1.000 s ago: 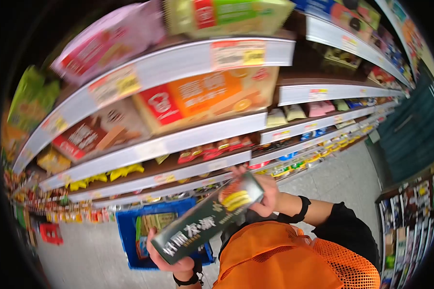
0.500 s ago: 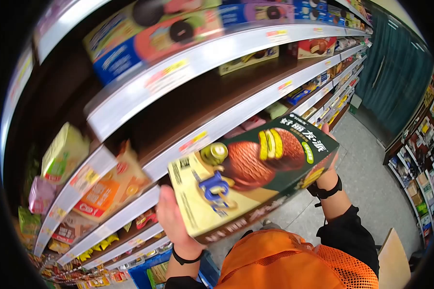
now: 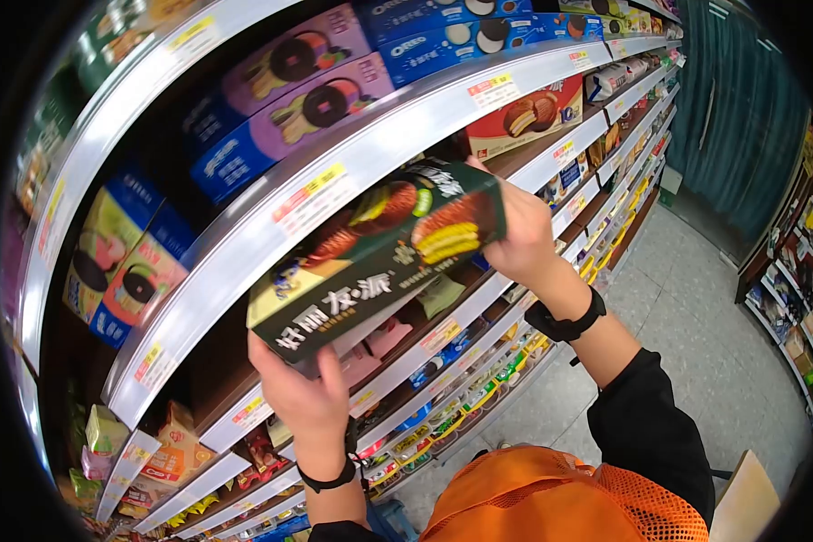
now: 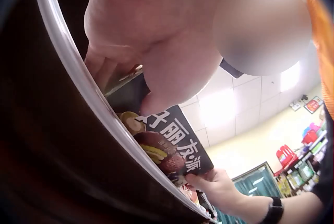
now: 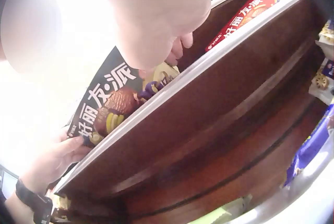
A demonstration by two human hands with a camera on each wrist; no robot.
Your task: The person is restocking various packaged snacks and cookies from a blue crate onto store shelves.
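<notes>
Chocolate-pie box (image 3: 379, 253) hung tilted before the shelf edge (image 3: 226, 262) as we gripped it at opposite ends, left hand (image 3: 303, 393) under the low corner, right hand (image 3: 515, 237) on the high one, likely steadying its length.

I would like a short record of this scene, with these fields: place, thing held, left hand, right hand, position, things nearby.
place: shop aisle with shelves of snack boxes
thing held: dark green box with chocolate pies pictured on it
left hand: grips the box's lower end from below
right hand: holds its upper end
position: tilted, raised against a white shelf edge
things nearby: red box farther right; purple boxes on the shelf above
</notes>
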